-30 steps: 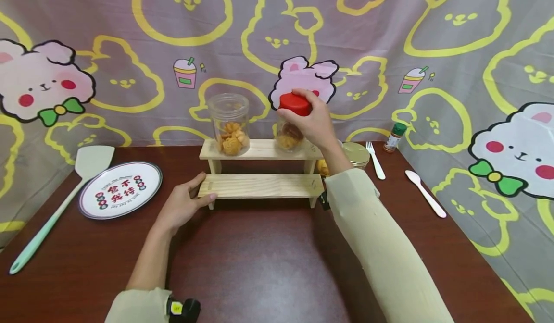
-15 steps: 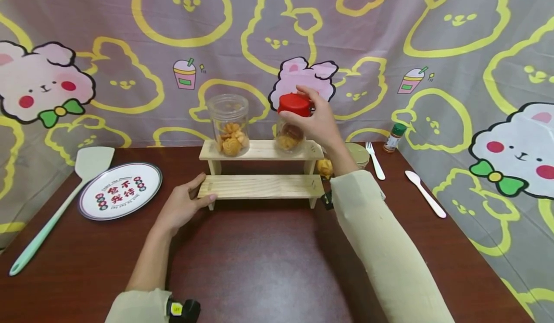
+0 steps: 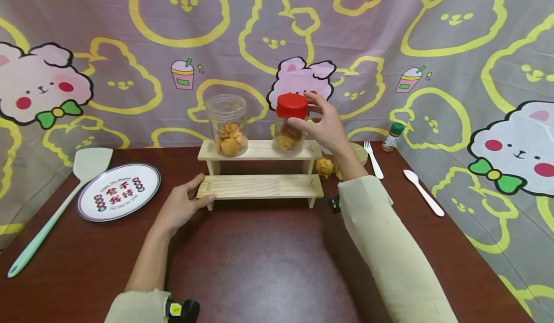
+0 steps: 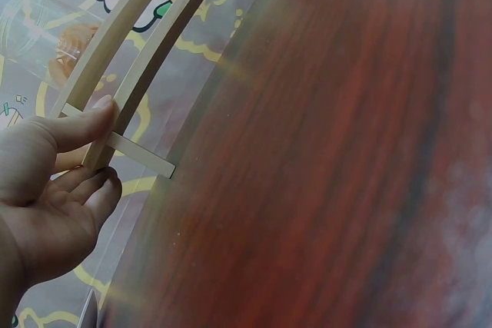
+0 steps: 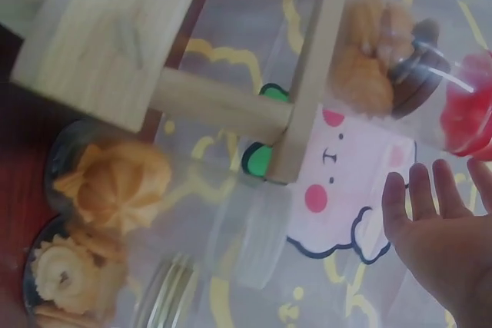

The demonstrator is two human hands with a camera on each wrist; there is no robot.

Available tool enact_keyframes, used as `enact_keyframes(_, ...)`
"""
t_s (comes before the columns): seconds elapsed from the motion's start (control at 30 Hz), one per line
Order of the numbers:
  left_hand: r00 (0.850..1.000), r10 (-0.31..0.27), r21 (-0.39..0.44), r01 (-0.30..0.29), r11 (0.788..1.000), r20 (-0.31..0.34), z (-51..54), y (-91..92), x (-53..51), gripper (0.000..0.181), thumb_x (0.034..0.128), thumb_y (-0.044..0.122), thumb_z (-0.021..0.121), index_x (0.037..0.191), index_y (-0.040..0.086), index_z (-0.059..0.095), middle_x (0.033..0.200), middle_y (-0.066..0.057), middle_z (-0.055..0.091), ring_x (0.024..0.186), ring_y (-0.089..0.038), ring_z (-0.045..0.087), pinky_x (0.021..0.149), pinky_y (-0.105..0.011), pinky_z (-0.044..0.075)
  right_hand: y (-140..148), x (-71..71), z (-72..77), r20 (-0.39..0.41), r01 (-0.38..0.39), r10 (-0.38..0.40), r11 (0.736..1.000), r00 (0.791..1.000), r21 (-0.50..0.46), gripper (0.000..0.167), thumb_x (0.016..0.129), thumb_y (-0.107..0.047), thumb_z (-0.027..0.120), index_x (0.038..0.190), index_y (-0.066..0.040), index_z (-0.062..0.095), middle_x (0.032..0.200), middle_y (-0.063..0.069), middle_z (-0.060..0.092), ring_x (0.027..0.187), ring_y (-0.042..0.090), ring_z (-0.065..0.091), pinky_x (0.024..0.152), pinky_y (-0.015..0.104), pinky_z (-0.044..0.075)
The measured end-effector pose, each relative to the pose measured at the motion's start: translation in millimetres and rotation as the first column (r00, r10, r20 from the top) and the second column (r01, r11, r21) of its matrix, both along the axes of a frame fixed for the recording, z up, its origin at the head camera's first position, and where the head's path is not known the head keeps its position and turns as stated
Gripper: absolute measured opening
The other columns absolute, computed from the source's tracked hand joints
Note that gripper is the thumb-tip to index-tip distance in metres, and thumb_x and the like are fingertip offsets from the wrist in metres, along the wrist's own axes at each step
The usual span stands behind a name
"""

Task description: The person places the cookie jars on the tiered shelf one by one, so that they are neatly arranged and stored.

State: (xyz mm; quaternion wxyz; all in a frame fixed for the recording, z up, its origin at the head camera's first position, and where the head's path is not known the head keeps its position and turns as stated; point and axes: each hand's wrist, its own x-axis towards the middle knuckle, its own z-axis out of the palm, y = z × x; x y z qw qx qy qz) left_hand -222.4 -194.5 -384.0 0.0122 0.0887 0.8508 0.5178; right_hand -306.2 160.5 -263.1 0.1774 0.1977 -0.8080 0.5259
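A two-tier wooden shelf [image 3: 259,187] stands on the table. My left hand [image 3: 179,210] grips the left end of its lower board, thumb on top and fingers beneath in the left wrist view. On the upper board's right side is a clear jar of cookies [image 3: 287,139] with a red lid [image 3: 292,105]. Just right of that lid, my right hand [image 3: 326,126] has its fingers spread; in the right wrist view a gap shows between fingertips and lid. An open-topped clear jar [image 3: 227,126] with cookies stands on the upper board's left side.
Right of the shelf, partly behind my right forearm, are more cookie jars, one gold-lidded [image 3: 358,152]. A white fork [image 3: 373,159], a spoon [image 3: 424,192] and a green-capped spice bottle [image 3: 393,137] lie or stand farther right. A plate [image 3: 119,192] and a spatula [image 3: 56,212] are left.
My right hand has let go of the red lid and drawn back to the right, fingers opening. The red-lidded jar stays on the upper board. My left hand keeps its grip.
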Motion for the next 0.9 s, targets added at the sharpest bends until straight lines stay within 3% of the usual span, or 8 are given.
enact_keyframes(0.4,1.000,0.004,0.004,-0.004,1.000,-0.003,-0.8,1.3,0.0,0.078,0.0960,0.015,0.073,0.156,-0.006,0.028,0.160,-0.022,0.029,0.143,-0.033,0.036,0.112,-0.045,0.035,19,4.2,-16.0,0.018,0.004,-0.004,1.000,1.000,0.015,0.070,0.086,-0.024,0.083,0.148,-0.011,0.052,0.142,0.009,0.056,0.127,0.025,0.052,0.104,0.047,0.045)
enact_keyframes(0.7,1.000,0.011,0.000,-0.011,1.000,-0.007,-1.3,1.1,0.3,0.078,0.0956,0.016,0.073,0.156,-0.006,0.029,0.160,-0.021,0.029,0.143,-0.033,0.035,0.113,-0.046,0.034,30,6.3,-28.5,0.019,-0.005,0.005,1.000,1.000,0.016,0.068,0.087,-0.016,0.081,0.147,-0.003,0.051,0.143,0.016,0.055,0.129,0.031,0.051,0.107,0.051,0.043)
enact_keyframes(0.9,1.000,0.010,-0.018,-0.011,1.000,-0.021,-1.8,1.0,-0.7,0.078,0.0957,0.016,0.073,0.155,-0.007,0.029,0.160,-0.022,0.030,0.143,-0.033,0.036,0.113,-0.046,0.034,39,5.1,-37.7,0.049,0.001,0.000,1.000,0.999,-0.002,0.068,0.087,-0.019,0.082,0.146,-0.005,0.053,0.144,0.014,0.055,0.131,0.029,0.051,0.111,0.050,0.040)
